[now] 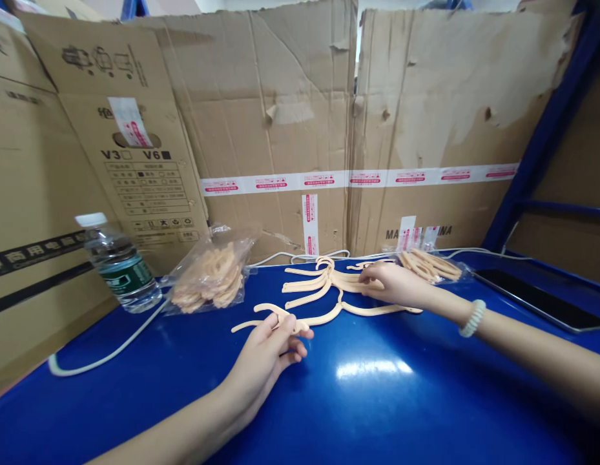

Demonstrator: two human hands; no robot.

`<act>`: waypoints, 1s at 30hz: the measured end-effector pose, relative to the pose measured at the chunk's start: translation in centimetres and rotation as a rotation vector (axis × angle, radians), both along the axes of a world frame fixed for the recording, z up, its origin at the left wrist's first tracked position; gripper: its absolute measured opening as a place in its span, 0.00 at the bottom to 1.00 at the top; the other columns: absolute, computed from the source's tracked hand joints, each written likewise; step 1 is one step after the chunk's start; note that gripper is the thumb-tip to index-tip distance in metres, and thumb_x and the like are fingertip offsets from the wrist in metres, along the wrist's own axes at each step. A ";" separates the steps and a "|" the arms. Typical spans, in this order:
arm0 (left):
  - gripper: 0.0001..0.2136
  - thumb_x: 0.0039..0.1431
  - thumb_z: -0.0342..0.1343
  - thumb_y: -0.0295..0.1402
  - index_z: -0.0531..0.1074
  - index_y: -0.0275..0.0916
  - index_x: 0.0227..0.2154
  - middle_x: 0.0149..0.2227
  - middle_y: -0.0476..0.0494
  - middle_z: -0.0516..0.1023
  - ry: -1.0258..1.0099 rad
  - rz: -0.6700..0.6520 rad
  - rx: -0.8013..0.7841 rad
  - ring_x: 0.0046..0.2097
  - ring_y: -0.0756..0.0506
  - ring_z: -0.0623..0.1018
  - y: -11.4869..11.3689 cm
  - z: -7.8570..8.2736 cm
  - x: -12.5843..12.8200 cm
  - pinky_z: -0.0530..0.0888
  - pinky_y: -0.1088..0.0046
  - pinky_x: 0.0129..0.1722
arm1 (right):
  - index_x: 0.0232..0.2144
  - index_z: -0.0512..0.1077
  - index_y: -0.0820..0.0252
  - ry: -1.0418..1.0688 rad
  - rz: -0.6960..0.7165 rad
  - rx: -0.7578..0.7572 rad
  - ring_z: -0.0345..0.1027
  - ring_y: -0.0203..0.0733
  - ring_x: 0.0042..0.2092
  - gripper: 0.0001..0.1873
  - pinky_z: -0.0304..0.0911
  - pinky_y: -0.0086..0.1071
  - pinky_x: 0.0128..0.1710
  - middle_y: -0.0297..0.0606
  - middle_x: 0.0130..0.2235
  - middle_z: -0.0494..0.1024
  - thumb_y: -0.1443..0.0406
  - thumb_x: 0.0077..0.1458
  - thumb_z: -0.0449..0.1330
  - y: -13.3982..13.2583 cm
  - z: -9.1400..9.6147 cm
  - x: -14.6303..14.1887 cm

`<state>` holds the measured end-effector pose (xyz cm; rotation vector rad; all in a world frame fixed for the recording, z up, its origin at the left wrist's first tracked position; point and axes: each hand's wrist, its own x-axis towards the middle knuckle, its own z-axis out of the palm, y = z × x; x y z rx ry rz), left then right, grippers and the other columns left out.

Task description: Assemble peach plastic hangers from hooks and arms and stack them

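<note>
My left hand (pixel 265 352) pinches a beige folding clothes hanger (pixel 267 309) between thumb and fingers, just above the blue tabletop. One beige hanger (pixel 323 319) lies spread out behind that hand, its left end partly hidden by my fingers. Farther back, several similar hangers lie together in a stack (pixel 309 283), their hooks pointing away from me. My right hand (pixel 396 284) reaches over the right side of this stack, fingers closed on the hangers' arms, which it partly covers.
At the left stand a water bottle (pixel 128 274) and a clear bag of beige hanger parts (pixel 210 278). Another bag (pixel 430 265) lies at the back right, beside a dark phone (pixel 537 297). A white cable (pixel 110 358) crosses the blue table (pixel 377 413). Cardboard (pixel 275 142) walls the back.
</note>
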<state>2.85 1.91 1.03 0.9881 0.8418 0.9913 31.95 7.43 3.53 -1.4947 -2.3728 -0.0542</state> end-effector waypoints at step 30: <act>0.15 0.47 0.72 0.35 0.69 0.36 0.28 0.38 0.45 0.77 -0.273 -0.002 0.022 0.35 0.51 0.76 2.9 1.4 -2.4 0.74 0.75 0.38 | 0.35 0.76 0.55 0.638 0.066 0.189 0.75 0.42 0.35 0.09 0.73 0.29 0.33 0.39 0.35 0.80 0.57 0.55 0.63 -5.9 -2.2 0.6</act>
